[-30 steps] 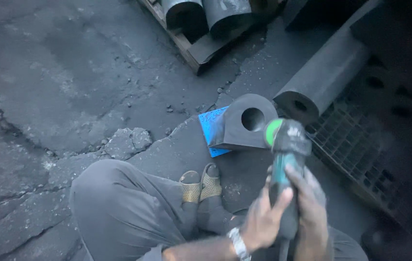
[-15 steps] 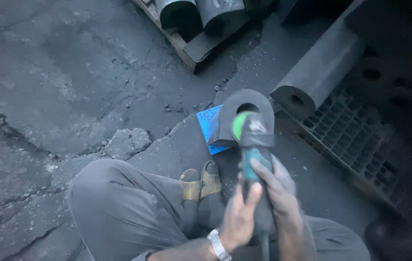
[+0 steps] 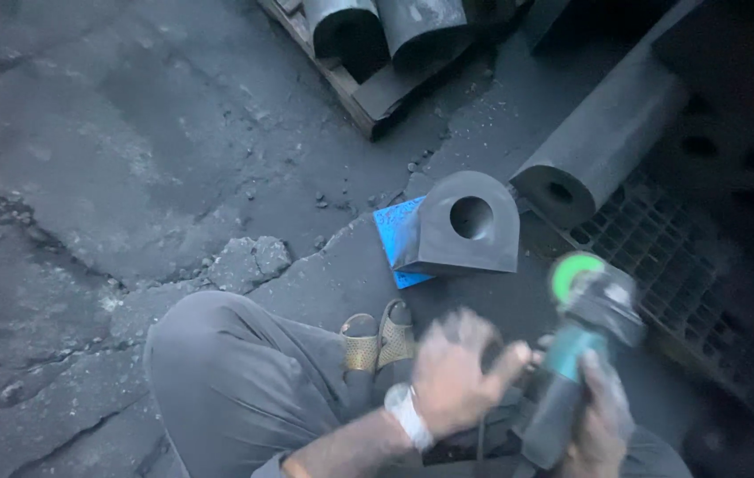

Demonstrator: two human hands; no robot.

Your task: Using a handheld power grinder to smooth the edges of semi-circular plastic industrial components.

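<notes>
My right hand point(image 3: 598, 420) grips the rear handle of a teal angle grinder point(image 3: 572, 363) with a green disc point(image 3: 575, 275), held low at the right. The disc hangs apart from a dark metal block point(image 3: 483, 252) with a round hole, which stands on a blue sheet point(image 3: 389, 237) on the ground. My left hand point(image 3: 456, 372), wearing a wristwatch, is blurred, fingers spread, just left of the grinder body and holding nothing. My bent knee in grey trousers point(image 3: 235, 381) and a tan sandal point(image 3: 377, 341) sit below the block.
A thick dark cylinder point(image 3: 598, 146) with a bored end lies right of the block, over a metal grate point(image 3: 660, 265). A wooden pallet point(image 3: 363, 97) carrying curved metal pieces point(image 3: 386, 26) stands at the top. Cracked concrete point(image 3: 129, 177) spreads to the left.
The grinder has swung from over the block to the lower right, uncovering the block's hole. My left hand has come off the grinder body and opened.
</notes>
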